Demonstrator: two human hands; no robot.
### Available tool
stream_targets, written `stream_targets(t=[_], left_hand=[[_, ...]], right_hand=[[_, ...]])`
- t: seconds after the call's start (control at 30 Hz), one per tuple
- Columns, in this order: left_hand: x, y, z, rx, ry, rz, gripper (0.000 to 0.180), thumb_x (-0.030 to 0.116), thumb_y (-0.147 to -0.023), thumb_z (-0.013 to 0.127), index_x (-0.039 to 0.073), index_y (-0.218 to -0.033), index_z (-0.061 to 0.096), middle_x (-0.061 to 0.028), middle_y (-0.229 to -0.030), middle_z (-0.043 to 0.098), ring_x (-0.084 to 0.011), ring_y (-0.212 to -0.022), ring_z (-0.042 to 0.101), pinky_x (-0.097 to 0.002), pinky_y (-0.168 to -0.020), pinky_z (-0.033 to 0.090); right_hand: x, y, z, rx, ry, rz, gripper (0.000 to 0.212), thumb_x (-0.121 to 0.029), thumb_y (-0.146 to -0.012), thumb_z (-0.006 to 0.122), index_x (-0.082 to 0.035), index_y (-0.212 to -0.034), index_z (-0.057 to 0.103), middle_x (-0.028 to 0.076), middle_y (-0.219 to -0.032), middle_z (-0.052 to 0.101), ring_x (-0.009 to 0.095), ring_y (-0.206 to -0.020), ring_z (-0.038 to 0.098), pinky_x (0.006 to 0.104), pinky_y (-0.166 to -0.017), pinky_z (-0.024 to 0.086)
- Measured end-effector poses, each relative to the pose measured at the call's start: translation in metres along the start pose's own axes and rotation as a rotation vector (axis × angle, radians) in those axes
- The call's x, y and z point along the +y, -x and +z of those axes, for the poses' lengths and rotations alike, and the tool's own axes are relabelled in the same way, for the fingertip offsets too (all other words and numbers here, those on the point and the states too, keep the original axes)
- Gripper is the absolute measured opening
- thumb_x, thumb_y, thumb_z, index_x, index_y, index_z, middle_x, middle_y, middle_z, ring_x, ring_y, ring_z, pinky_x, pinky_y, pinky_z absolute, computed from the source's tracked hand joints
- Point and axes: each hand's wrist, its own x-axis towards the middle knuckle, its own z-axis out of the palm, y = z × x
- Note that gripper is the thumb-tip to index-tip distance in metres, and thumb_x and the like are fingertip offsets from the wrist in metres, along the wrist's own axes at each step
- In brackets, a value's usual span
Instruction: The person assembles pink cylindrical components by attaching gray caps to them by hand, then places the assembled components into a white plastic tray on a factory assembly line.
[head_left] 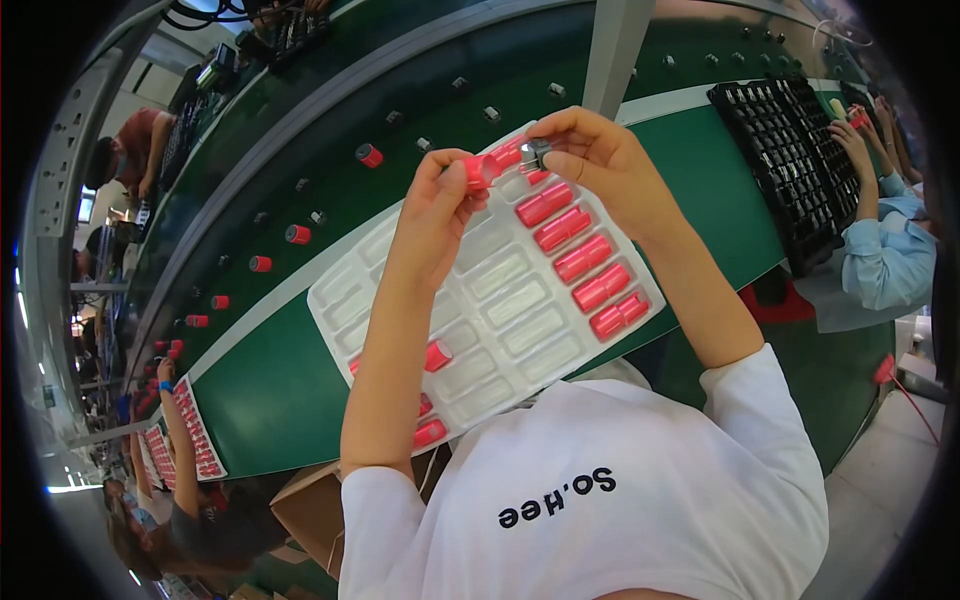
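My left hand (437,200) pinches a small red cylindrical cap (479,171) by its side, held above the far end of a white moulded tray (500,300). My right hand (590,150) grips a small dark metallic piece (535,153) right beside the cap's open end; the two parts almost touch. The tray lies on the green belt edge (270,390) in front of me. Its right column holds several red cylinders (585,258) lying in pockets. A few more red pieces (436,355) sit in pockets near my left forearm, and most other pockets are bare.
Red caps (297,234) stand in a line on the dark green conveyor (420,80) beyond the tray. At the right a co-worker's hands (850,140) work over a black grid tray (790,150). Another person at lower left reaches to a tray of red pieces (200,430). A cardboard box (305,510) sits below.
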Motion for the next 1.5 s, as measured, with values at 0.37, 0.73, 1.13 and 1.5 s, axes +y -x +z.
stream_targets(t=[0.37,0.73,1.13,1.5], left_hand=[[-0.012,0.05,0.017,0.079,0.362,0.05,0.031,0.038,-0.1,0.045,0.01,-0.113,0.048,-0.0021,-0.097,0.056,-0.0095,-0.084,0.052,-0.0235,-0.077,0.047],[0.004,0.061,0.01,0.108,0.33,-0.099,0.038,0.043,-0.103,0.034,0.007,-0.101,0.048,-0.0002,-0.069,0.043,-0.0068,-0.056,0.034,-0.0217,-0.052,0.03],[0.001,0.069,0.023,0.266,0.264,-0.317,0.049,0.049,-0.099,0.033,0.007,-0.08,0.049,0.0036,-0.055,0.032,-0.0058,-0.045,0.024,-0.0227,-0.041,0.02],[-0.008,0.075,0.018,0.314,0.249,-0.343,0.041,0.043,-0.099,0.036,0.009,-0.082,0.049,0.0025,-0.058,0.037,-0.0054,-0.045,0.025,-0.0218,-0.041,0.02]], right_hand=[[-0.005,0.001,0.059,0.085,0.288,-0.199,0.028,0.003,-0.083,0.064,0.0,-0.11,0.061,0.008,-0.106,0.064,0.016,-0.098,0.062,0.0275,-0.088,0.049],[-0.002,-0.011,0.055,-0.123,0.58,-0.534,0.024,0.002,-0.077,0.069,-0.003,-0.1,0.067,0.011,-0.105,0.068,0.023,-0.097,0.064,0.0307,-0.083,0.051],[0.012,-0.004,0.06,-0.18,0.587,-0.584,0.023,0.001,-0.077,0.069,-0.004,-0.099,0.071,0.011,-0.107,0.069,0.025,-0.095,0.066,0.0315,-0.081,0.052],[0.014,0.018,0.072,-0.068,0.644,-0.579,0.017,-0.002,-0.078,0.07,-0.004,-0.095,0.073,0.011,-0.104,0.07,0.023,-0.089,0.067,0.0295,-0.077,0.051]])
